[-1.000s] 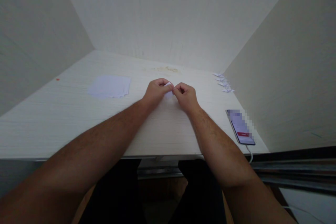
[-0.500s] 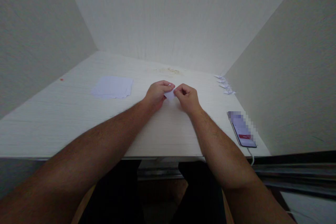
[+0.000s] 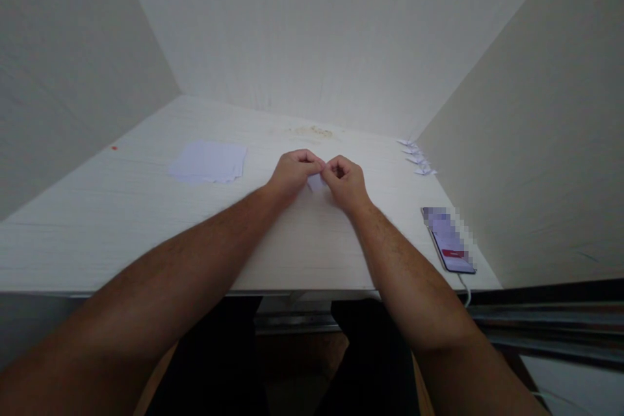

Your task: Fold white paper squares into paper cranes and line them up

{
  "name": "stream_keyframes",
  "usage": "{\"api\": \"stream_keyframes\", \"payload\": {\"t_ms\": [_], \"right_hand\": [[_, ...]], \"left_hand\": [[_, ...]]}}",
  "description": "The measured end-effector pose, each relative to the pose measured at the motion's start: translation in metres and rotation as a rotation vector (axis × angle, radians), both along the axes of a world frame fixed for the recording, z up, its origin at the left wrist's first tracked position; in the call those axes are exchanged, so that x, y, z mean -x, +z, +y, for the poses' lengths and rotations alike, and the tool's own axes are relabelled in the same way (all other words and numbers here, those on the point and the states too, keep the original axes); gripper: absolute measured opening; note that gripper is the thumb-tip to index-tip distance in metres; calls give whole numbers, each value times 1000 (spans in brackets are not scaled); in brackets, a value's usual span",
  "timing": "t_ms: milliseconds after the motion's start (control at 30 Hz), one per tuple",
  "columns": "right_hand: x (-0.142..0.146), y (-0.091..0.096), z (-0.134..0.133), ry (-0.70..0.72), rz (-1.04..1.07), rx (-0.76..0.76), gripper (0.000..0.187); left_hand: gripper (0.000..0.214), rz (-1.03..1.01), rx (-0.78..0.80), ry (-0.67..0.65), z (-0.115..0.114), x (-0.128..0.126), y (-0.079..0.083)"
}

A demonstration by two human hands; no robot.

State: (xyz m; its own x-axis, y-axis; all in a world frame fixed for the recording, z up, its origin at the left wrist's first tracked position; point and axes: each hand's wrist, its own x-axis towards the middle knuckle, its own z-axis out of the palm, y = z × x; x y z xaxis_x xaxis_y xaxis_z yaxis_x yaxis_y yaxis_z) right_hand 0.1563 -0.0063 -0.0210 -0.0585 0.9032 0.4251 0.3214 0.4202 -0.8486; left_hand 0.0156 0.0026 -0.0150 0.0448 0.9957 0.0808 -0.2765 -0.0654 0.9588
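Note:
Between my two hands is a small piece of white folded paper [image 3: 316, 182], its lower part showing beneath the fingers and its upper part hidden. My left hand [image 3: 295, 170] pinches it from the left with thumb and fingers. From the right, my right hand [image 3: 346, 181] grips the same paper between thumb and forefinger. The fingertips of both hands meet at the top of the paper, just above the white table [image 3: 302, 240].
A stack of white paper sheets [image 3: 209, 161] lies to the left. Several small folded paper figures [image 3: 417, 157] stand in a row at the back right by the wall. A phone [image 3: 447, 240] with a white cable [image 3: 466, 291] lies near the right front. Walls enclose three sides.
My left fingers have closed in toward the right fingertips, covering the top of the paper. The visible part of the paper now hangs lower and looks smaller.

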Motion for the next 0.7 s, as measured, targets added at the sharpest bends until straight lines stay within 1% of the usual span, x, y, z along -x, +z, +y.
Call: {"api": "stream_keyframes", "payload": {"t_ms": [67,200,333,433,567,633,700], "right_hand": [[0,1,0,6,-20,7,21],[-2,4,-1,0,-90,2,25],[-1,4,0,-4,-154,1,27],[0,4,1,-7,-189,9,31],[0,4,2,-27,-260,22,42],[-1,4,2,-41,-266,21,46],[-3,4,2,-92,-228,1,45]], "left_hand": [[15,54,-21,7,-1,-1,1],[10,136,-88,72,-3,-3,4],[8,143,-129,135,-4,-4,4],[7,160,-133,170,-4,-5,3],[6,178,-130,207,-1,-4,2],[6,162,-100,217,2,-3,1],[6,130,-46,224,5,-1,-1]]}}
